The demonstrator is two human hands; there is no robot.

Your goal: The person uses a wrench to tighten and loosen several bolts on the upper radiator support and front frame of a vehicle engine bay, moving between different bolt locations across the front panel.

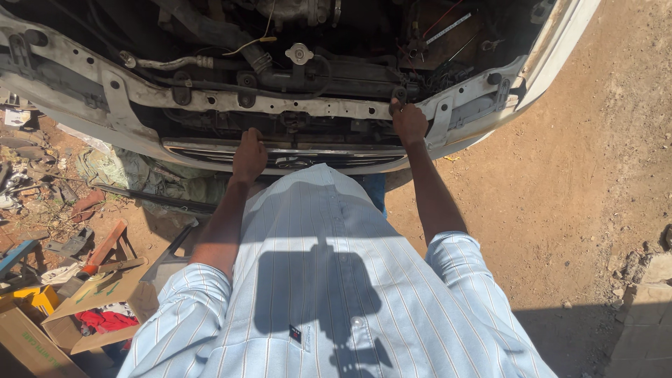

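I stand at the open front of a white car (pixel 560 56) with its bonnet up. My left hand (pixel 249 155) rests palm down on the top edge of the front grille (pixel 336 158). My right hand (pixel 408 123) presses on the white upper crossmember (pixel 280 103), fingertips at a black mount near its right end. Neither hand holds anything. Behind the crossmember sit the radiator cap (pixel 299 54) and a thick black hose (pixel 231 38). My striped light-blue shirt (pixel 336 280) fills the lower part of the head view.
An open cardboard box (pixel 98 308) with red cloth inside stands at the lower left, beside a wooden stool (pixel 112 245) and scattered scrap. Bare brown dirt (pixel 560 196) stretches to the right. Stone blocks (pixel 644 301) lie at the right edge.
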